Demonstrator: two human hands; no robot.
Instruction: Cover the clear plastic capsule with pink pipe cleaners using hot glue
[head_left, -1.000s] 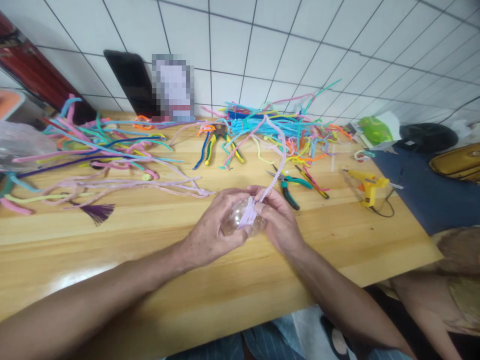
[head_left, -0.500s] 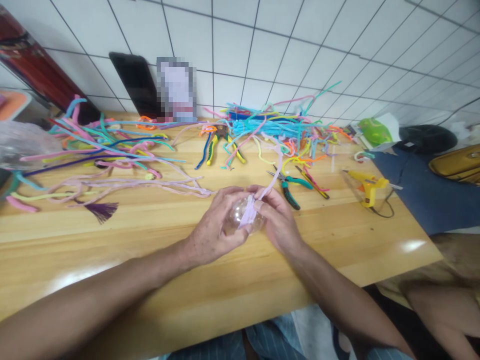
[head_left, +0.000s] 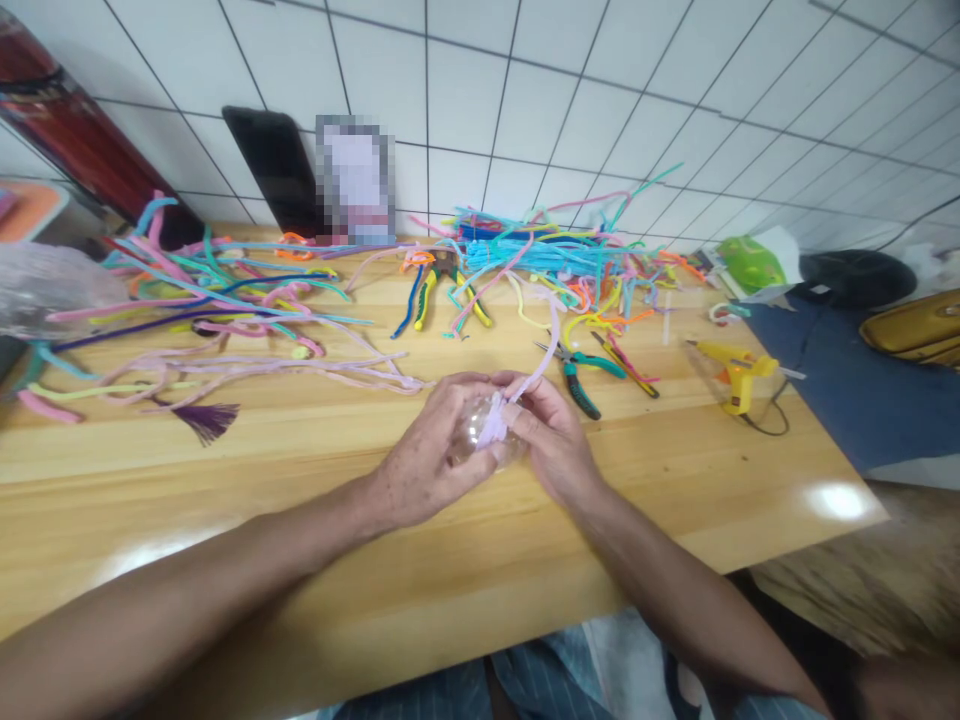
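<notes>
A clear, shiny ball (head_left: 466, 437) sits between my two hands above the wooden table. Lilac pipe cleaner (head_left: 492, 424) runs in strands across its front, and one loose end (head_left: 546, 358) curves up and away to the back right. My left hand (head_left: 439, 440) is wrapped round the ball's left side, thumb at the lower front. From the right, my right hand (head_left: 556, 432) presses its thumb and fingers on the lilac pipe cleaner at the ball. The far side of the ball is hidden by my fingers.
Loose pipe cleaners (head_left: 247, 290) lie at left, with a purple tassel (head_left: 206, 420). Bundled blue ones (head_left: 532, 256) lie at the back. Yellow-green pliers (head_left: 426, 300), teal pliers (head_left: 574, 385) and a yellow glue gun (head_left: 739, 378) rest on the table (head_left: 675, 520). A black phone (head_left: 274, 170) leans on the wall.
My right thumb has shifted slightly left over the lilac pipe cleaner. The ball and both hands stay in nearly the same place. At lower right, a bare limb has moved down, mostly out of view.
</notes>
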